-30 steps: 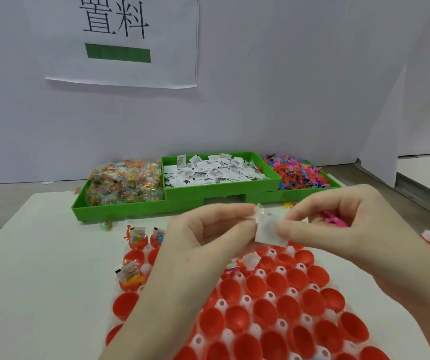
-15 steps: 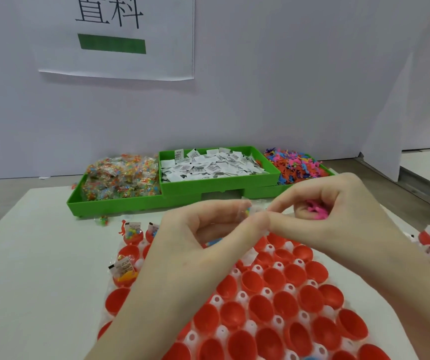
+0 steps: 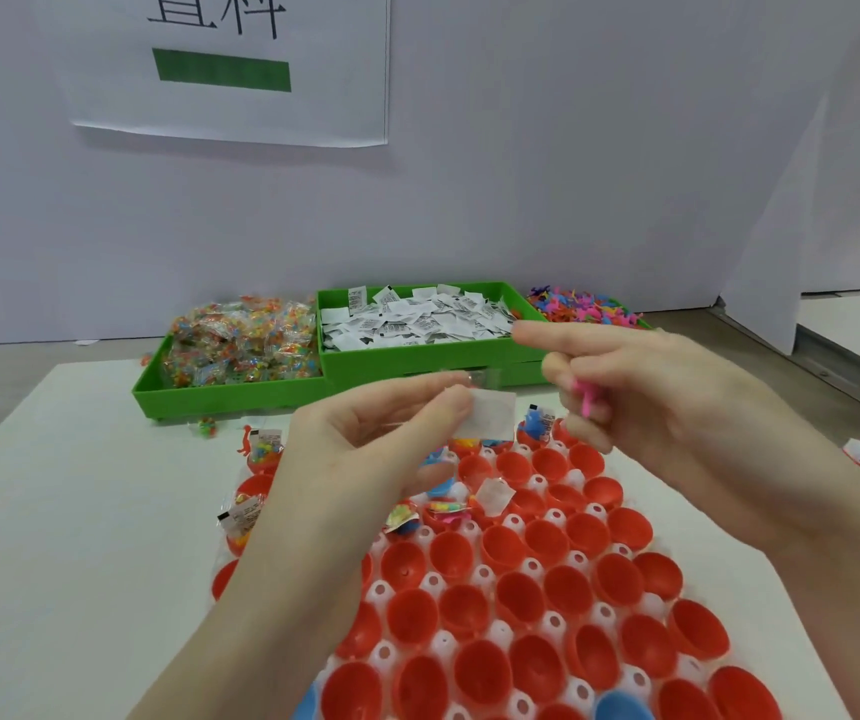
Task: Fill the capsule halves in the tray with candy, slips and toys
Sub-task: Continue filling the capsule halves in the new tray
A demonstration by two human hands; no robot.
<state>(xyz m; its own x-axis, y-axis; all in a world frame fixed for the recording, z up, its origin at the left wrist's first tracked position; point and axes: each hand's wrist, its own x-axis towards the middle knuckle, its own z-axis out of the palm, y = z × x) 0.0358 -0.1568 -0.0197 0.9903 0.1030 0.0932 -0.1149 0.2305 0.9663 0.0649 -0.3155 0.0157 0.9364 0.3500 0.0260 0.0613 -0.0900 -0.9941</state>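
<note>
Three green bins [image 3: 241,394] behind hands

Left hand [image 3: 365,439] pinches with thumb and fingers; right hand [image 3: 641,392] curls, forefinger pointing left.

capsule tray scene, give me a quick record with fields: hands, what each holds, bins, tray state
left hand: pinches a white paper slip with a clear wrapped piece above it
right hand: curls round a pink toy, index finger extended
bins: green bin, candy packets left, slips middle, coloured toys right
tray: capsule tray, far halves filled, near red halves empty
</note>
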